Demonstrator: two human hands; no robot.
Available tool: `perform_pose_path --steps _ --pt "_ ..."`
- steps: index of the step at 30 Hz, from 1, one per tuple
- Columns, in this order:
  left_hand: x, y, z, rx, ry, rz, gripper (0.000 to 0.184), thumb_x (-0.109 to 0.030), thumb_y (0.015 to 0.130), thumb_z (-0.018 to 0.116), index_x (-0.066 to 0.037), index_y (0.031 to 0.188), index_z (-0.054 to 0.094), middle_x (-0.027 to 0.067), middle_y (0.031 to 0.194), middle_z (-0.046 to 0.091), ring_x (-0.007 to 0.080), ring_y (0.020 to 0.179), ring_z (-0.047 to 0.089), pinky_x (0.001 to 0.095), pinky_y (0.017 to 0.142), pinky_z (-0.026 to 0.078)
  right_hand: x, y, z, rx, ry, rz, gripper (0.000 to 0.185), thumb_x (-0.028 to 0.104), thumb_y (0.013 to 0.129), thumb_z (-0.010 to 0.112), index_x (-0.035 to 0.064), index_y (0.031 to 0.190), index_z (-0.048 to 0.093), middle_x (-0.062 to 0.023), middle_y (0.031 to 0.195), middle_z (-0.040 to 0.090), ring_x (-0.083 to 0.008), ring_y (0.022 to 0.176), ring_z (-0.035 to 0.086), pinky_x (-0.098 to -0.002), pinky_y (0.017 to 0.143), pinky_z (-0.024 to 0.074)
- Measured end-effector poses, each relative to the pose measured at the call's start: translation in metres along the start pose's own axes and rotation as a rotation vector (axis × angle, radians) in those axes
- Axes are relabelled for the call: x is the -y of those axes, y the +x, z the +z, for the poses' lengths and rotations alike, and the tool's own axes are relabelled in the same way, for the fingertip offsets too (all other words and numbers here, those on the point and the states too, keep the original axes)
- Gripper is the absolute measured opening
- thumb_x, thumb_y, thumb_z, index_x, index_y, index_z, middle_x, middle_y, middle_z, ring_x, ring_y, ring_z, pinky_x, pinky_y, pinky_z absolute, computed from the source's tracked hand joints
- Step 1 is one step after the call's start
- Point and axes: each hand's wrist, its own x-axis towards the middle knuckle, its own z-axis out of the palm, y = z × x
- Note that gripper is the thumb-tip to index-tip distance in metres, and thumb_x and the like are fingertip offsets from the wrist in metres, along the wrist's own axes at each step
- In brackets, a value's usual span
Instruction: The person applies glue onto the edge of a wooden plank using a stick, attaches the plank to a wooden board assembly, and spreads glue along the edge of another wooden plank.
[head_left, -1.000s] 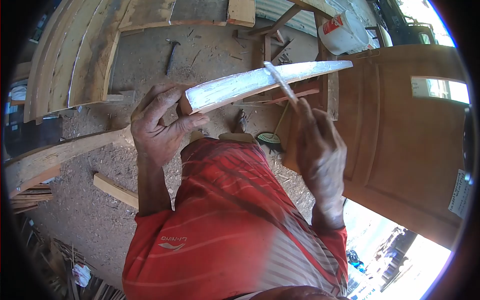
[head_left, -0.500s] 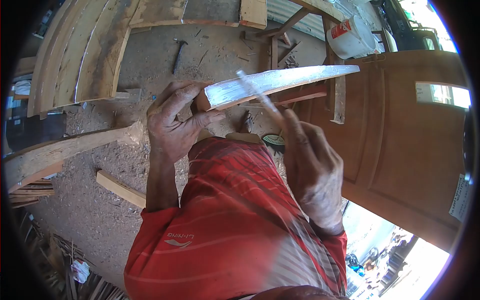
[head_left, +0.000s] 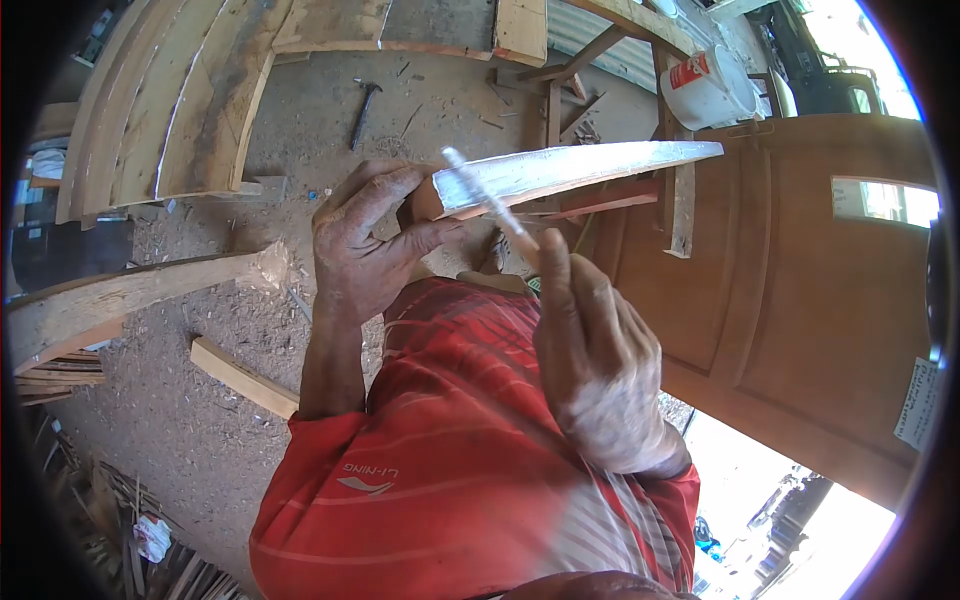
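Observation:
My left hand (head_left: 365,235) is closed round the near end of a curved wooden piece (head_left: 580,168), held up in front of my red shirt. A wet-looking white coating covers the face of the wood that shows. Between the thumb and fingers of my right hand (head_left: 605,365) is a thin stick (head_left: 497,212), its upper part smeared white. The stick's tip crosses the coated face close to my left hand; whether it touches there I cannot tell.
Joined planks with white seams (head_left: 190,110) lie at the upper left. A hammer (head_left: 364,115) rests on the dirt floor. A white bucket (head_left: 710,88) stands at upper right, above a brown panelled door (head_left: 780,290). A curved beam (head_left: 140,290) reaches in from the left.
My right hand has moved left with the stick, whose tip has slid along the coated face toward my left hand. The wooden piece has shifted slightly right and down in view.

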Motion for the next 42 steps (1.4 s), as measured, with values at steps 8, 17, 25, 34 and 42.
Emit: perform_pose_path --steps 8,17,25,34,42 --pt "0.007 0.0 -0.001 0.003 -0.02 0.033 0.05 -0.014 0.072 0.093 0.0 0.116 0.073 0.0097 0.109 0.072 0.0163 0.089 0.067 0.0302 0.073 0.054 -0.024 -0.003 0.005 0.016 0.028 0.083 0.061 0.0 0.085 0.066 -0.0002 0.145 0.054 -0.0148 0.115 0.062 -0.0259 0.088 0.065 -0.039 0.078 0.0547" --pt "0.01 -0.002 -0.001 0.015 -0.089 -0.024 0.052 -0.01 0.072 0.092 0.0 0.119 0.072 0.0084 0.114 0.07 0.014 0.092 0.064 0.0296 0.079 0.052 -0.03 0.001 0.013 -0.048 0.079 0.105 0.055 0.0 0.086 0.067 -0.0001 0.14 0.06 -0.0131 0.113 0.063 -0.024 0.088 0.064 -0.038 0.075 0.0535" --pt "0.005 0.002 0.001 -0.03 -0.01 -0.031 0.049 -0.014 0.067 0.095 0.0 0.109 0.073 0.0117 0.105 0.073 0.0233 0.094 0.071 0.0349 0.081 0.057 -0.042 -0.004 0.016 -0.043 0.0 0.159 0.05 -0.002 0.087 0.063 0.0008 0.137 0.061 -0.0138 0.113 0.063 -0.0258 0.09 0.065 -0.0402 0.078 0.0539" --pt "0.003 -0.006 0.0 -0.004 0.012 -0.207 0.046 -0.009 0.073 0.092 0.003 0.112 0.071 0.0107 0.106 0.072 0.0205 0.092 0.067 0.0323 0.077 0.053 -0.054 -0.014 0.014 -0.003 0.097 0.224 0.052 0.008 0.089 0.063 0.0003 0.14 0.055 -0.0132 0.111 0.06 -0.0288 0.093 0.062 -0.0407 0.083 0.0514" --pt "0.017 -0.007 0.001 -0.035 0.046 -0.054 0.042 -0.013 0.08 0.089 0.001 0.116 0.071 0.006 0.103 0.07 0.0137 0.09 0.062 0.0271 0.07 0.046 -0.084 -0.029 0.033 -0.091 0.114 0.234 0.048 -0.001 0.088 0.063 0.0071 0.135 0.062 -0.0146 0.109 0.066 -0.03 0.095 0.067 -0.0405 0.082 0.0554"
